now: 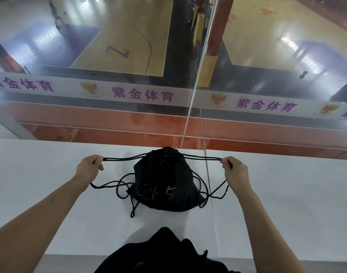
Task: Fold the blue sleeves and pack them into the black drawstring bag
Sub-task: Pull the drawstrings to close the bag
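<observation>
1. Evenly and brightly lit at the bottom, across the white table (50,194).
2. Hazy, washed out in the upper half, seen through glass (267,79).
3. White glare patches on the court floor (119,26), upper left and upper right.
4. Soft, faint shadows beside the black bag (164,180).
5. Strong wide-angle bending toward the edges; banner (143,94) curved.
6. Fairly sharp in the centre, softer at the corners.

Bag (164,180) cinched tight, so nothing inside shows, cord ends vanish inside both fists, and the dark clothing (164,255) at the near edge is cut off.
</observation>
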Action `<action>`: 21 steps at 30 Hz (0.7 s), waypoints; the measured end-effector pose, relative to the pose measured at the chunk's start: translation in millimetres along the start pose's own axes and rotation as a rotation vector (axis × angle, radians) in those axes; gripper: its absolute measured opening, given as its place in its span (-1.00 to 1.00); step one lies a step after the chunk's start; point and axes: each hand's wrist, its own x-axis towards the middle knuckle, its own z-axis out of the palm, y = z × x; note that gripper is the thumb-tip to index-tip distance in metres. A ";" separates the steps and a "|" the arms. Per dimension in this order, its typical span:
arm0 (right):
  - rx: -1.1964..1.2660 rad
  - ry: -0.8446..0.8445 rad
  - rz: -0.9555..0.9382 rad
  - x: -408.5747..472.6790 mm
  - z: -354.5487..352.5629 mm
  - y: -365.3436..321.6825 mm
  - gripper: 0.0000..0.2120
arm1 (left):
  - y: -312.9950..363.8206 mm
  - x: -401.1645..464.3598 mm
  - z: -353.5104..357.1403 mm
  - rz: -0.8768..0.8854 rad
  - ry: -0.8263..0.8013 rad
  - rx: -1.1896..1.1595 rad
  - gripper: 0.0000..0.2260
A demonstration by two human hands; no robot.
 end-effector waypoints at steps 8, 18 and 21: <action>-0.083 -0.090 -0.164 -11.2 54.5 -29.6 -0.74 | -4.9 -11.7 24.4 0.184 -0.238 0.402 -0.72; -0.358 -0.258 -0.546 -11.3 137.7 -123.7 -0.52 | 20.5 -32.3 31.0 0.312 -0.174 0.461 -0.71; -0.522 -0.375 -0.536 -6.4 153.0 -136.1 -0.34 | 22.3 -45.7 31.3 0.275 -0.129 0.457 -0.72</action>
